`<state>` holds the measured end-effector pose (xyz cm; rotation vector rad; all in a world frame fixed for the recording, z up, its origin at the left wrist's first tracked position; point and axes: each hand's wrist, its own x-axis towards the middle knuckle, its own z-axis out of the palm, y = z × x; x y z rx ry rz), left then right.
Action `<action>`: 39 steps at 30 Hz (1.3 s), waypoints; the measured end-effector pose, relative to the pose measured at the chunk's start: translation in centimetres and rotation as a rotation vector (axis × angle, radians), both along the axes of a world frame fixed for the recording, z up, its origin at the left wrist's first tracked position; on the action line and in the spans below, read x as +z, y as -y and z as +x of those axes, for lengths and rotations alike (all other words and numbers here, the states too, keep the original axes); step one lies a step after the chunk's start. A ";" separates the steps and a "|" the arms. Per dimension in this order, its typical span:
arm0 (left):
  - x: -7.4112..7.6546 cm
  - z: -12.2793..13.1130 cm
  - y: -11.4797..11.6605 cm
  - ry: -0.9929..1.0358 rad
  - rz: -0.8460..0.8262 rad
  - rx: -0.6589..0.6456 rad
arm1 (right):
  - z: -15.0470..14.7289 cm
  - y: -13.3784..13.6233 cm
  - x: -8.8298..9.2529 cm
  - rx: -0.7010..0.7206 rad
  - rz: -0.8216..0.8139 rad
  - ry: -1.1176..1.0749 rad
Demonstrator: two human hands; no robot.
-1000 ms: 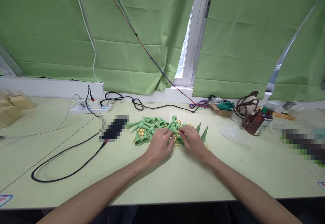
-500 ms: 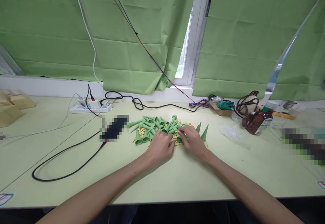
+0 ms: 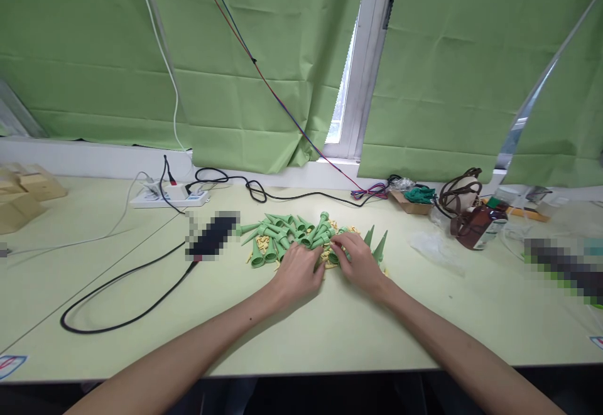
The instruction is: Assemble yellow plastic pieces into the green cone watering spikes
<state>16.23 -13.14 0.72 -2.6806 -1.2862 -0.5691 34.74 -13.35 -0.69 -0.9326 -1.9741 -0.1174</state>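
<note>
A heap of green hollow plastic spikes (image 3: 270,250) with wide round collars lies on the table, mixed with small yellow plastic pieces (image 3: 262,243). My left hand (image 3: 299,272) rests at the heap's front edge, fingers curled over and thumb bent inward; whatever is under the fingers is hidden. Close to its right, my right hand (image 3: 358,262) has thumb and forefinger pinched together above the yellow pieces. What sits in that pinch is too small to tell. Beyond the right hand, two pointed green spikes (image 3: 379,247) stand with their tips up.
A blurred-out dark device (image 3: 213,237) on a black cable lies left of the heap. Behind it is a white power strip (image 3: 195,199). To the right are a clear plastic bag (image 3: 436,252), a brown bottle (image 3: 481,226) and a small cardboard box (image 3: 409,204). Yellowish blocks (image 3: 21,204) sit far left.
Both hands keep practically the same place and pose over the heap. The whole view has shifted very slightly; no spike or yellow piece has visibly moved.
</note>
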 end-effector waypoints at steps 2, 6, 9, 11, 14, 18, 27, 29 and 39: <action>0.0 0.0 -0.1 0.018 -0.017 -0.006 | 0.0 0.0 0.0 0.002 -0.004 -0.004; 0.1 -0.1 -0.2 0.079 -0.044 -0.004 | 0.0 0.0 0.0 0.013 -0.003 -0.016; 0.3 -0.2 -0.4 0.152 -0.046 0.015 | -0.1 0.0 0.0 0.003 0.005 -0.039; 0.5 -0.3 -0.5 0.213 -0.049 0.026 | -0.1 0.0 0.0 -0.007 0.014 -0.060; 0.7 -0.4 -0.7 0.313 -0.049 0.025 | -0.1 0.0 0.0 -0.008 0.024 -0.081; 0.7 -0.5 -1.0 0.388 -0.064 0.010 | -0.2 0.1 0.0 0.006 0.026 -0.093; 0.8 -0.6 -1.1 0.449 -0.062 -0.021 | -0.4 0.3 0.0 0.063 0.031 -0.078; 0.8 -0.6 -1.1 0.467 -0.065 -0.020 | -0.4 0.4 0.0 0.062 0.030 -0.075; 0.9 -0.6 -1.1 0.513 -0.051 -0.022 | -0.5 0.4 0.0 0.072 0.013 -0.050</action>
